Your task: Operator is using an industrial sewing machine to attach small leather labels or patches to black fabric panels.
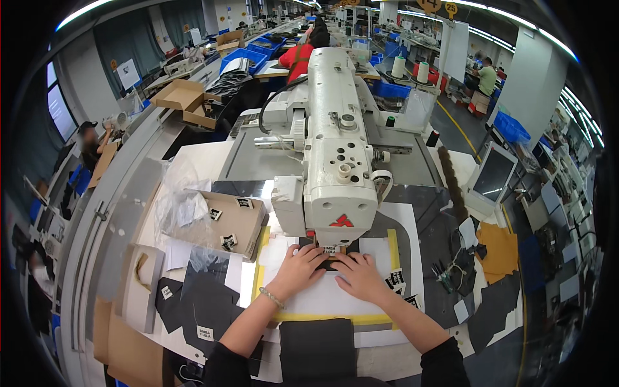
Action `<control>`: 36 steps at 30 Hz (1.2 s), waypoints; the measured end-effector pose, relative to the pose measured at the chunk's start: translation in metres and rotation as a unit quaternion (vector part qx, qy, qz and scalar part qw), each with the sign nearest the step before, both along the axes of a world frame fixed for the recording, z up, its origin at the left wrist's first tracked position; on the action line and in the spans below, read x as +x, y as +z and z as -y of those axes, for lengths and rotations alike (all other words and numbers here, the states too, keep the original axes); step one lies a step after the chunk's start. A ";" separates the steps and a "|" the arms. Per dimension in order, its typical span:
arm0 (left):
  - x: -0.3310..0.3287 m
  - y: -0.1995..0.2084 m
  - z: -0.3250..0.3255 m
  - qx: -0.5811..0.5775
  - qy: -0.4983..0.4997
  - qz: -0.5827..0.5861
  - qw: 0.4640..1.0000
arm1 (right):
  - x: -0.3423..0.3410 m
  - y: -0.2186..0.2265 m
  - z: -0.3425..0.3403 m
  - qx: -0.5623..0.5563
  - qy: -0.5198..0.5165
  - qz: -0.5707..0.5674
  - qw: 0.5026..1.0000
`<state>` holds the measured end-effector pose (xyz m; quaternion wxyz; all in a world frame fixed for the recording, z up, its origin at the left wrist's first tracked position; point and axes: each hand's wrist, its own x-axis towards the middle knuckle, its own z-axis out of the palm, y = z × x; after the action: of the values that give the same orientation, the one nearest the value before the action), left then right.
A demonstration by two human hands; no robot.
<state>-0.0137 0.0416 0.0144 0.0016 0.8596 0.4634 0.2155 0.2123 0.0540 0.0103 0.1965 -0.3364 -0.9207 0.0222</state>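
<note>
A white industrial sewing machine (338,161) stands in front of me, its head low over the work. Under the head lies a small white label (329,249) with dark lettering, on a dark fabric piece (329,263). My left hand (298,271), with a beaded bracelet at the wrist, lies flat at the label's left, fingertips near it. My right hand (358,276) rests flat at its right, fingers stretched toward the label. Neither hand grips anything that I can see. Below both hands is a white sheet (322,298) edged with yellow tape. The needle is hidden by the machine head.
At left, an open cardboard box (225,222) holds several labels beside a crumpled plastic bag (180,200). Dark fabric pieces (209,300) lie near it; a dark fabric stack (317,348) is close to me. Several labels (396,278), thread snips (445,276) and orange material (498,251) lie rightward.
</note>
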 end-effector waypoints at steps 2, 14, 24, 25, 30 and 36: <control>0.000 0.005 -0.004 -0.017 -0.013 0.007 1.000 | 0.000 -0.001 0.000 -0.003 -0.004 0.001 1.000; -0.003 0.001 -0.024 -0.098 -0.070 0.046 0.992 | -0.001 -0.003 0.003 -0.017 -0.028 0.029 0.999; 0.005 -0.003 -0.017 -0.031 -0.024 0.011 0.999 | 0.000 0.000 0.003 0.065 -0.017 -0.072 0.995; 0.005 -0.002 -0.016 -0.032 -0.025 0.009 0.999 | -0.001 0.000 0.003 0.065 -0.018 -0.073 0.995; 0.009 0.001 -0.018 -0.020 -0.026 -0.006 0.999 | 0.001 0.000 0.003 0.106 0.008 -0.116 0.988; 0.010 0.002 -0.016 -0.031 -0.025 -0.014 0.999 | 0.001 -0.001 0.006 0.100 0.024 -0.125 0.987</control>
<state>-0.0039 0.0572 0.0161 0.0267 0.8733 0.4483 0.1888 0.2131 0.0483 0.0090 0.3419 -0.2874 -0.8944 -0.0230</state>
